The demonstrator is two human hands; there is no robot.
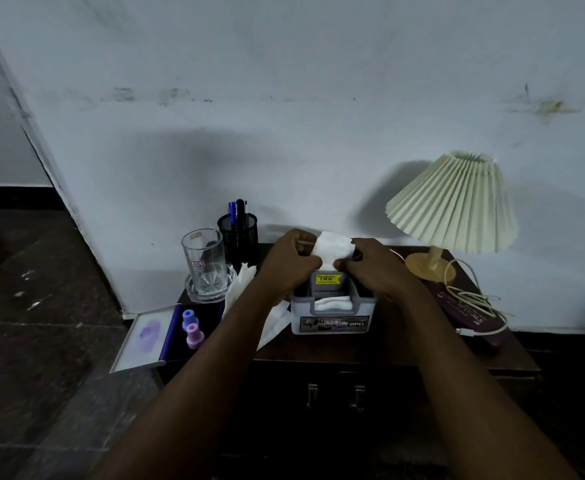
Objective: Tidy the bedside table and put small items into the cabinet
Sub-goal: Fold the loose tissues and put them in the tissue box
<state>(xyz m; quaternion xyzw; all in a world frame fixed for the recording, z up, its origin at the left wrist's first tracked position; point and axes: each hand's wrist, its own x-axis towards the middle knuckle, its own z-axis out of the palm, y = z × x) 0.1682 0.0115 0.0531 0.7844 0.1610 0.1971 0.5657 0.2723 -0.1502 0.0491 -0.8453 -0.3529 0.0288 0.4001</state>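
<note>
Both hands hold a white tissue (331, 249) above a small grey caddy (332, 317) with a handle and a yellow price sticker, on the dark bedside table (405, 351). My left hand (293, 259) pinches the tissue's left side. Its right side is pinched by my right hand (370, 266). More white tissue (332, 303) lies inside the caddy. Loose tissues (246, 292) lie left of the caddy. The cabinet doors with two metal handles (336, 396) are closed below the tabletop.
A glass (203, 261) on a clear coaster and a black mesh pen holder (238, 233) stand at the back left. An open box (176, 332) holds a blue and a pink item. A pleated lamp (454, 209), white cable (471, 299) and purple book (471, 317) sit right.
</note>
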